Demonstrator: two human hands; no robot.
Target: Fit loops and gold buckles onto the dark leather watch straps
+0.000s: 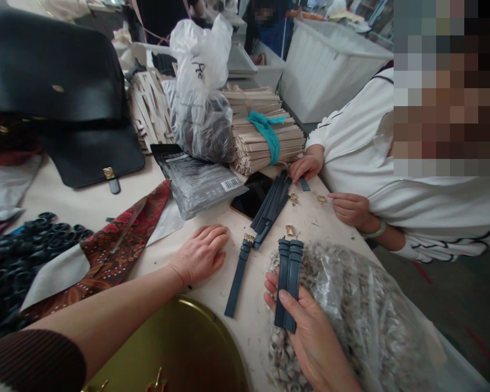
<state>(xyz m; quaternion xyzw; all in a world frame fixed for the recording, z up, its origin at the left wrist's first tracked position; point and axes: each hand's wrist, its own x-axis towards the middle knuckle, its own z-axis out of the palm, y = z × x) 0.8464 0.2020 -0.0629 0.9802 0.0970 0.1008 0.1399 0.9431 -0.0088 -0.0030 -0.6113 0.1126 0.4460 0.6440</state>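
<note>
My right hand (306, 321) grips a pair of dark blue leather straps (289, 288), side by side and upright between thumb and fingers. Palm down on the table, my left hand (206, 253) holds nothing I can see; its fingers lie flat. Between my hands rests a single blue strap with a gold buckle (240, 277). Beyond it is a pile of blue straps (270, 204), beside a black phone (251, 195). A loose gold buckle (289, 231) lies just past the straps I hold.
Opposite, a co-worker's hand (308, 166) touches a strap; their other hand (349, 208) is near a gold buckle (321, 198). A clear bag of small grey loops (351, 305) sits right, a round gold tray (188, 343) in front. Black loops (28, 256) and a patterned scarf (118, 245) lie left.
</note>
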